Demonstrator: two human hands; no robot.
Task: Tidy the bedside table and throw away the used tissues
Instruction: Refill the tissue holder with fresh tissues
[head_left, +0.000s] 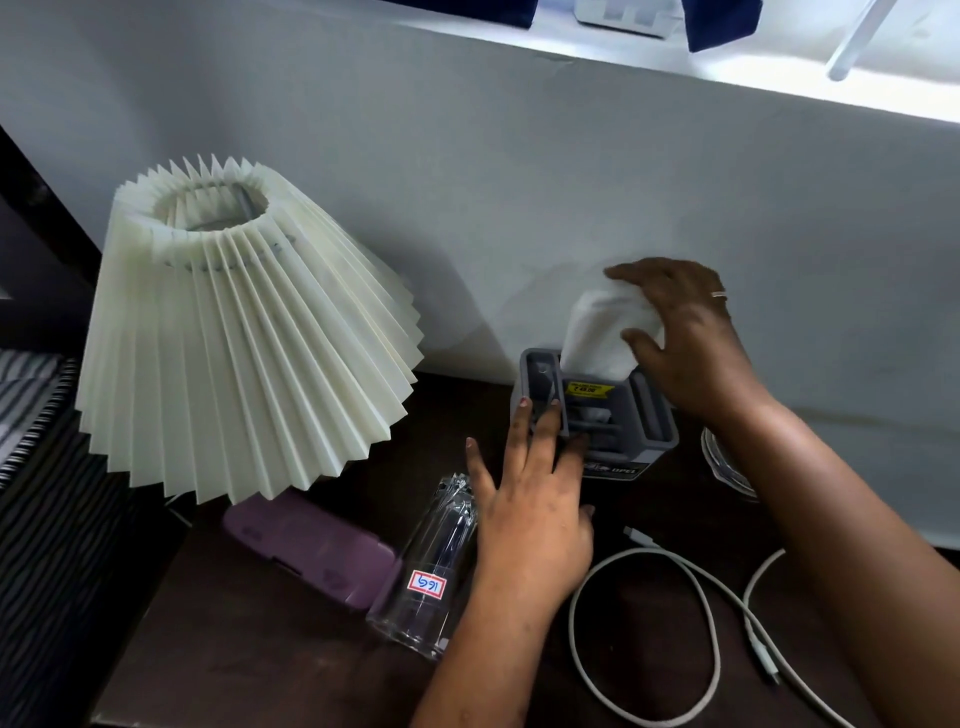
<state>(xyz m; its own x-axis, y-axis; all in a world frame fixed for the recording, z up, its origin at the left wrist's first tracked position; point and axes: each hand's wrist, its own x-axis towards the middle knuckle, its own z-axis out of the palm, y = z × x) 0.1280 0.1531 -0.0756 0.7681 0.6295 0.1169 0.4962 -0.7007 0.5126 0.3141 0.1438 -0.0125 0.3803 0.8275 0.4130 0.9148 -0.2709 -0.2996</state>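
The grey plastic compartment holder (655, 413) stands at the back of the dark wooden bedside table (234, 649), against the wall. A white tissue (597, 332) rises out of its rear slot. The right hand (691, 338) is clamped on the tissue from above, fingers and thumb curled round its top. The left hand (524, 514) lies flat, its fingers straight and spread, with 2 fingertips pressing the holder's near-left rim as if to steady it.

The tidying looks barely begun. Just left of the holder and nearer the camera, a clear ribbed drinking glass (426, 571) lies on its side, a red-bordered sticker on it. Beyond that, further left, a purple rectangular case (306, 545) sits partly under the cream pleated lamp shade (244, 338), which leans askew. In front of the holder and to its right, a white charging cable (759, 652) sprawls in a loose loop.

No bin is in view, so throwing anything away is probably not yet done. I cannot tell whether this tissue is a used one.
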